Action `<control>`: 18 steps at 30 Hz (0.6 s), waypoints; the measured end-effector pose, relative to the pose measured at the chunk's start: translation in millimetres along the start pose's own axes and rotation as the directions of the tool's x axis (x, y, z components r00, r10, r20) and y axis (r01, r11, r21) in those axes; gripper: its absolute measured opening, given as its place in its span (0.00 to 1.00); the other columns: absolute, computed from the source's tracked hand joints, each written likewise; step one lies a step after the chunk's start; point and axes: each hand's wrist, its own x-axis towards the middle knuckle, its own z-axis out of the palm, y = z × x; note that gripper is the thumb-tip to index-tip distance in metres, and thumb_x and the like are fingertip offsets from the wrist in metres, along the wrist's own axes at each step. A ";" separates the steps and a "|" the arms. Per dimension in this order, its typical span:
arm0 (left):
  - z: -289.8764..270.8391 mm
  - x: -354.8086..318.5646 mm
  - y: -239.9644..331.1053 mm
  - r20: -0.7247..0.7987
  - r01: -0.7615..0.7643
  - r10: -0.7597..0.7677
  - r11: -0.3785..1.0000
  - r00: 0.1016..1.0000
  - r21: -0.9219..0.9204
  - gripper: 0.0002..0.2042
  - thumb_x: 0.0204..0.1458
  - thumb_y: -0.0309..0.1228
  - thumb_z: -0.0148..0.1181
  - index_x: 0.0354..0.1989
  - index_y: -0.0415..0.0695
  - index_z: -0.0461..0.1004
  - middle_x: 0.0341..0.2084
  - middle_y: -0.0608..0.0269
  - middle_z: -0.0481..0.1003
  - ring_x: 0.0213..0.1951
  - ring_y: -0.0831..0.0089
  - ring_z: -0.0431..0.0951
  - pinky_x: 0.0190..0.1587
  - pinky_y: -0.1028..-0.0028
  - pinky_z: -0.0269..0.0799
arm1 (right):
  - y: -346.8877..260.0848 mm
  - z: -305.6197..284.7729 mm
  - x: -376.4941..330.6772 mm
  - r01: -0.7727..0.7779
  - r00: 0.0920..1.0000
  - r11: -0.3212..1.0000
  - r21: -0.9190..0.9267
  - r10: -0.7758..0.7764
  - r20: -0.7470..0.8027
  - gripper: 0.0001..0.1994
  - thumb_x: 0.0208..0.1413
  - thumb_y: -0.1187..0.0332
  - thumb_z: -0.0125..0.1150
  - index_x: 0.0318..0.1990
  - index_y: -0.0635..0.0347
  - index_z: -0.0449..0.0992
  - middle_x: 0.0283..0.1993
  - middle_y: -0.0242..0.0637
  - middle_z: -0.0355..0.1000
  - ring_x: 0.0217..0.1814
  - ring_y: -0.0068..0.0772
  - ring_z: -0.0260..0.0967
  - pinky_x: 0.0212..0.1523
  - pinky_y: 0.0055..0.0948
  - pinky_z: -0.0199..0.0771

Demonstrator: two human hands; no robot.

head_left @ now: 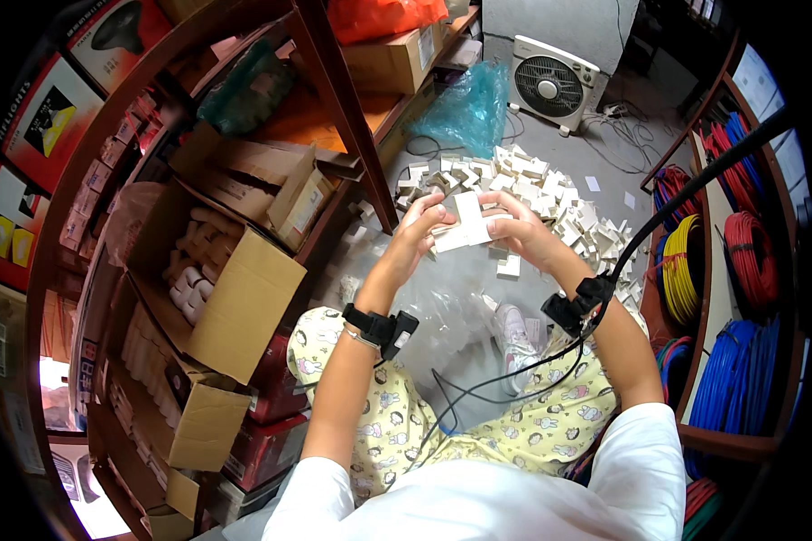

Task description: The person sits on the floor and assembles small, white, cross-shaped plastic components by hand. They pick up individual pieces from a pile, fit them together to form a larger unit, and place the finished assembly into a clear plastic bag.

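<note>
Both hands are raised in front of me and meet on a small white flat cardboard box (pixel 465 227). My left hand (pixel 417 236) grips its left end, my right hand (pixel 519 227) grips its right end with fingers curled over the top. One flap of the box stands up between the thumbs. Each wrist wears a black strap with a small device and a cable. Just behind the hands, a heap of the same white boxes (pixel 537 194) lies on the grey floor. My legs in yellow patterned trousers are folded below.
An open brown carton (pixel 235 298) holding white items stands at my left among wooden shelves of boxes. A white fan (pixel 552 86) and a teal plastic bag (pixel 471 108) sit at the back. Coils of red, yellow and blue wire (pixel 740 261) hang on the right rack.
</note>
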 end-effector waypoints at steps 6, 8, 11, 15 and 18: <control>16.3 -8.4 5.5 0.031 0.108 -0.122 0.951 0.992 0.290 0.20 0.53 0.43 0.55 0.46 0.37 0.70 0.37 0.68 0.72 0.40 0.83 0.70 0.43 0.81 0.65 | 12.4 -6.6 1.1 -0.133 0.989 0.990 -0.038 0.135 0.068 0.28 0.48 0.66 0.58 0.58 0.58 0.59 0.49 0.37 0.66 0.52 0.28 0.64 0.52 0.26 0.63; 12.5 -6.2 4.1 -0.014 0.107 -0.110 0.918 0.994 0.381 0.18 0.52 0.43 0.56 0.41 0.38 0.73 0.32 0.70 0.72 0.35 0.83 0.70 0.40 0.82 0.64 | 14.1 -9.0 4.1 -0.139 0.983 0.990 -0.027 0.141 0.121 0.29 0.47 0.65 0.59 0.59 0.58 0.59 0.49 0.37 0.66 0.51 0.27 0.64 0.52 0.26 0.63; 10.4 -11.6 6.6 -0.136 0.115 -0.065 0.908 0.989 0.402 0.17 0.51 0.41 0.56 0.38 0.38 0.74 0.31 0.68 0.73 0.34 0.82 0.70 0.39 0.81 0.64 | 28.6 -11.5 15.3 -0.123 0.970 0.989 0.080 0.103 0.220 0.34 0.52 0.48 0.57 0.62 0.56 0.57 0.55 0.38 0.64 0.52 0.28 0.62 0.51 0.29 0.62; 3.8 -11.7 14.6 -0.260 0.047 -0.005 0.987 0.965 0.153 0.22 0.50 0.47 0.56 0.41 0.37 0.73 0.33 0.65 0.74 0.35 0.80 0.72 0.39 0.79 0.65 | 58.8 -48.9 56.5 -0.170 0.985 0.945 0.278 0.164 0.045 0.39 0.52 0.36 0.49 0.64 0.54 0.56 0.57 0.39 0.63 0.56 0.32 0.62 0.53 0.34 0.61; 15.8 -14.4 30.6 -0.389 -0.057 0.063 0.998 0.919 0.027 0.23 0.52 0.48 0.51 0.45 0.39 0.71 0.40 0.61 0.74 0.41 0.74 0.72 0.46 0.77 0.64 | 139.1 -110.3 86.2 -0.267 0.819 0.963 0.026 0.241 -0.521 0.28 0.54 0.47 0.53 0.55 0.60 0.66 0.49 0.40 0.70 0.49 0.34 0.67 0.48 0.34 0.66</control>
